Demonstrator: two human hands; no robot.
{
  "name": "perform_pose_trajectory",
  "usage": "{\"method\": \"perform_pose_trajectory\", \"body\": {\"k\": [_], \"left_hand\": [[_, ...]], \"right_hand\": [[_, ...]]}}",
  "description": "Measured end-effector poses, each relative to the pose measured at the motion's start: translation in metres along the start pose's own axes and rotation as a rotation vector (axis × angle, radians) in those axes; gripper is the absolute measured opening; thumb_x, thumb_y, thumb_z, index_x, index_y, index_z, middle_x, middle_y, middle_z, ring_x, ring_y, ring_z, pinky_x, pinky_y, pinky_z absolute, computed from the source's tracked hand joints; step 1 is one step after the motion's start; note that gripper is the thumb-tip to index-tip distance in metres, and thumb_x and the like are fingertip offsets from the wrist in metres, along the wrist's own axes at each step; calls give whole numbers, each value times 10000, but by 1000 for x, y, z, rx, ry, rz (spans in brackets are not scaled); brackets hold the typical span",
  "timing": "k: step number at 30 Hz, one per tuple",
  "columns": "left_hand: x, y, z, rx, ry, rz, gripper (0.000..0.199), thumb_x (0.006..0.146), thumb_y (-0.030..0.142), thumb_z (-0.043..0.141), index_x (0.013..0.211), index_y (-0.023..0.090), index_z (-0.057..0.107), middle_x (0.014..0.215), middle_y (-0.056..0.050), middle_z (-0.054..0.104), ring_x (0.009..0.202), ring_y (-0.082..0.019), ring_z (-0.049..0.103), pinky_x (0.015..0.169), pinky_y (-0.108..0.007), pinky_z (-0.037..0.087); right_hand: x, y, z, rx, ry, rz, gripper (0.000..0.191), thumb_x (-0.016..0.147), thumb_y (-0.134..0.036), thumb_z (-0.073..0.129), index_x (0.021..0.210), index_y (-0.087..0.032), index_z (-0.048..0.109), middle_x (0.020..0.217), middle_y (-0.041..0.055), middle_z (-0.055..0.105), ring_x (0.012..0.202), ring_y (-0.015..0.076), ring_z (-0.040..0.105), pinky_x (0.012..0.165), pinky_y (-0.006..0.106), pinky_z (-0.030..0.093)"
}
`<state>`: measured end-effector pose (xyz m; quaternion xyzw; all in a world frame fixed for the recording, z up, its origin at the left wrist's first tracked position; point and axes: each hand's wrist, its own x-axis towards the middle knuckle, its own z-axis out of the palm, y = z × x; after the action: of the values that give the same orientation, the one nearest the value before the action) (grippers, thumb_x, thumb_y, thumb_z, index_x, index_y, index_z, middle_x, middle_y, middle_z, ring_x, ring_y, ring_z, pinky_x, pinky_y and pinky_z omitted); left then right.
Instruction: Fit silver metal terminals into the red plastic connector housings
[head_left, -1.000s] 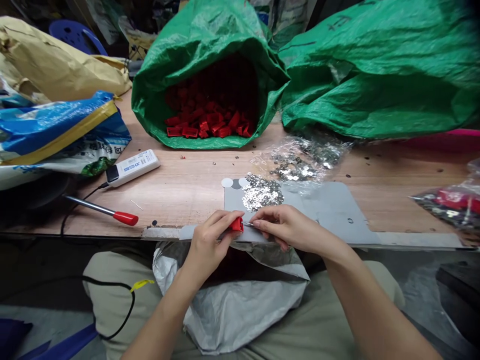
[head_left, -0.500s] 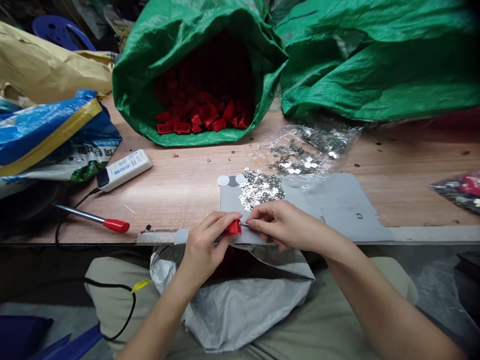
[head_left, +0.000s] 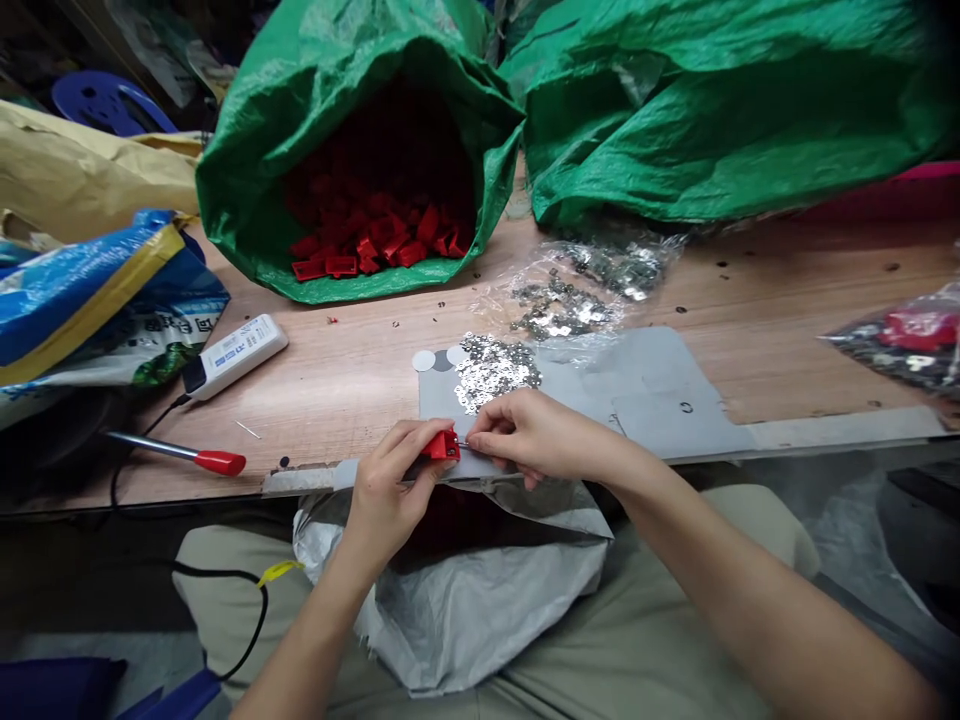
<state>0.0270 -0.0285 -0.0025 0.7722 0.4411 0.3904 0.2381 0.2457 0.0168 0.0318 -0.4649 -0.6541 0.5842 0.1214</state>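
Between its thumb and fingers, my left hand grips a small red plastic piece at the table's front edge. My right hand pinches a thin metal piece, whose tip meets the open right end of the red piece. Just beyond the hands, a pile of small shiny metal parts lies on a grey mat. Two white discs are at the mat's left corner. An open grey-white bag hangs over the lap below the hands.
A green sack full of red pieces lies open behind; another green sack is at its right. Clear bags of metal parts lie near the mat. At left are a white device and a red-tipped lever.
The view has shifted and tilted slightly, so most things appear farther left. Both hands keep their hold, with the red piece and the metal piece still end to end.
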Motion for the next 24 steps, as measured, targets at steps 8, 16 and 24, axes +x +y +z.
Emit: {"method": "perform_pose_trajectory", "body": {"k": [8,16,24], "left_hand": [[0,-1,-1,21,-8,13,366,910,123,670,1252,252,642,1091,-40,694,1003,-145,678,867,-244,546],[2,-2,-1,13,-8,38,379,906,113,672,1258,248,636,1096,-37,703,1014,-145,686,881,-237,553],[1,-4,0,-10,-4,22,350,917,136,665,1248,246,638,1116,-47,708,1029,-155,686,900,-256,555]], "right_hand": [[1,0,0,-23,1,5,177,940,-276,564,870,-169,687,662,-34,650,388,106,583,378,188,413],[1,-31,11,-221,111,80,146,904,-134,588,771,-157,646,580,-19,625,394,98,557,412,185,367],[3,-6,-2,71,-99,38,256,1000,-330,534,932,-154,708,706,-7,671,449,108,602,426,183,440]]}}
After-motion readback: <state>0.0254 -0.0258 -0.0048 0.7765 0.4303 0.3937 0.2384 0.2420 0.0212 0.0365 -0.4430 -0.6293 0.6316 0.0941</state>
